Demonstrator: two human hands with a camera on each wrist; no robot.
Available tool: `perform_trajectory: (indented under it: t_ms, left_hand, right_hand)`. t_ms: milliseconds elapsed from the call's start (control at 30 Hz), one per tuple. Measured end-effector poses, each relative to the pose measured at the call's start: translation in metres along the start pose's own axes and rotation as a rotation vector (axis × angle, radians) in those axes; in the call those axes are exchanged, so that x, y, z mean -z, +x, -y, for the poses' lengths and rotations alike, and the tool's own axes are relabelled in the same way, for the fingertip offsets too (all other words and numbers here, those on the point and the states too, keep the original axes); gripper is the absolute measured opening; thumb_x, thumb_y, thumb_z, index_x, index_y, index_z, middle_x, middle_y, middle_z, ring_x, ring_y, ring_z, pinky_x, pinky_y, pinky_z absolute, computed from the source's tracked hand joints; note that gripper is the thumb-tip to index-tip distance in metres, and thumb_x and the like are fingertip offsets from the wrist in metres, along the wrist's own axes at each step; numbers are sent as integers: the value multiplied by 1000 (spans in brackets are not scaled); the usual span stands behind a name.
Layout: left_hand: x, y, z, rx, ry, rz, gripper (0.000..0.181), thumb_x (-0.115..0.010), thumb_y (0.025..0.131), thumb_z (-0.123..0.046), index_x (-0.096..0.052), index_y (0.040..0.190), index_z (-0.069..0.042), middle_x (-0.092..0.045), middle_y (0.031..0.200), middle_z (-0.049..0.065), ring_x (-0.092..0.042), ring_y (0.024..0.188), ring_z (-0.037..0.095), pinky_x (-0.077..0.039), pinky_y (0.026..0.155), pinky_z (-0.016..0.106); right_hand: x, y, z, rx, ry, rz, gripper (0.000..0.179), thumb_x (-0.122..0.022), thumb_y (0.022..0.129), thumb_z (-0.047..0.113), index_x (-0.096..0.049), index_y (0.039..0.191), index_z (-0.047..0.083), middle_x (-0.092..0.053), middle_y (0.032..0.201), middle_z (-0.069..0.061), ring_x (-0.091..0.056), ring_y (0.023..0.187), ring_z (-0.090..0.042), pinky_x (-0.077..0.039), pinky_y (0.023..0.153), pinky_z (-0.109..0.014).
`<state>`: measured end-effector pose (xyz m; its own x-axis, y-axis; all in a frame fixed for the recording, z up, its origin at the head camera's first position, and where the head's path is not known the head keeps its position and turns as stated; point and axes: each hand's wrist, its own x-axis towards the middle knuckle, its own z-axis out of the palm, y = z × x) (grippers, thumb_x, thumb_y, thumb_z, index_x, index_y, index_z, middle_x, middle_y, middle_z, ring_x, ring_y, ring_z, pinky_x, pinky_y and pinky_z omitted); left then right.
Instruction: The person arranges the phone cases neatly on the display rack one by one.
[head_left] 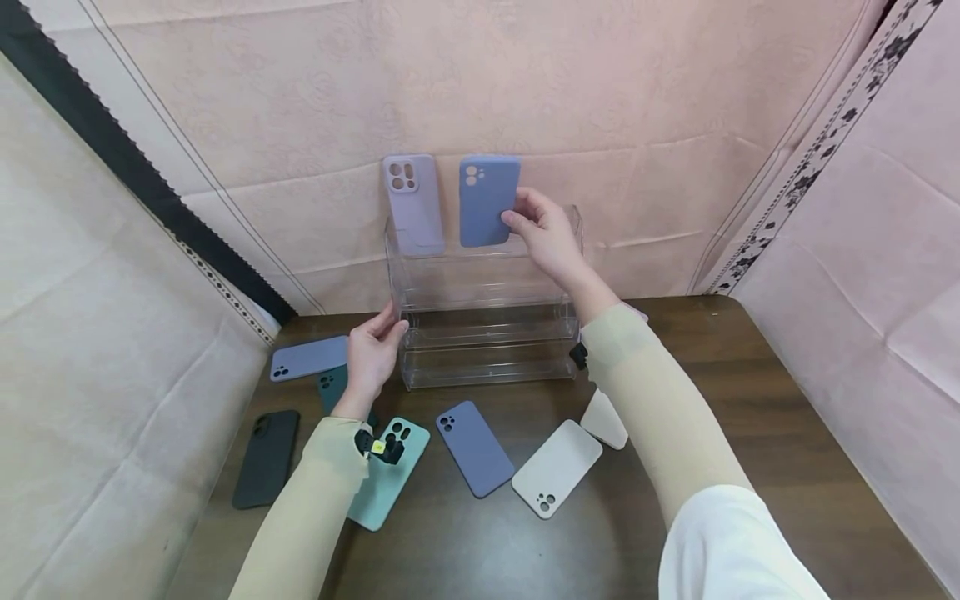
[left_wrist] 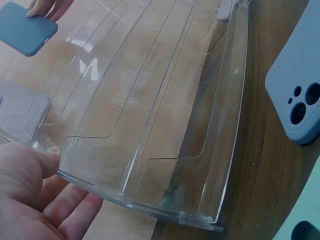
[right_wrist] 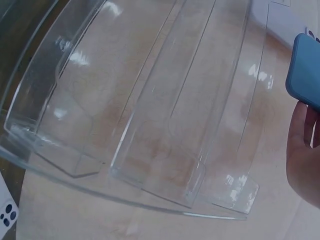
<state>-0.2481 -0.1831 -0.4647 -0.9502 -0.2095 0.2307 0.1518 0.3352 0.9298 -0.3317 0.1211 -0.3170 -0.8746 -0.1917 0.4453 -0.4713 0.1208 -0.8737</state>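
Note:
A clear stepped display rack (head_left: 487, 375) stands at the back of the table. My right hand (head_left: 551, 237) pinches a blue phone case (head_left: 489, 200) by its right edge, thumb on its front. The case is upright over the rack's top tier, camera holes at its upper left. Left of it, a lavender phone case (head_left: 416, 204) leans in the top tier. My left hand (head_left: 372, 350) grips the rack's left side panel; in the left wrist view, its thumb lies on the near side and the other fingers behind the edge.
On the table lie a periwinkle case (head_left: 476, 450), a white case (head_left: 557, 469), another white one (head_left: 604, 421) partly behind my right arm, a mint case (head_left: 390, 479), a black case (head_left: 266, 458), a dark teal case (head_left: 332, 387) and a blue case (head_left: 309, 358). Cloth (head_left: 637, 100) hangs behind.

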Motion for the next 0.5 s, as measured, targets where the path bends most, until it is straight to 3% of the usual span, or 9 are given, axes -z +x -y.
perform_trajectory:
  t_ms: [267,500]
  left_hand:
    - [-2,1,1,-2,3,-7,45,-74,103,-20,-65,147,-21,-69,142,7,-68,128,25,-55,105,42]
    - [-1,1,1,0,-10,5,45,-74,104,-20,-65,148,-20,-67,144,6,-67,130,25,-54,106,41]
  right_hand:
    - [-7,8,-4,-22,-53,-15,28,-63,109,10,-67,135,3,-72,123,-14,-66,116,-22,-55,103,-36]
    - [-12,10,-16,-48,-22,-31,30,-61,109,10,-65,138,4,-71,127,-15,-66,120,-23,-56,102,-34]
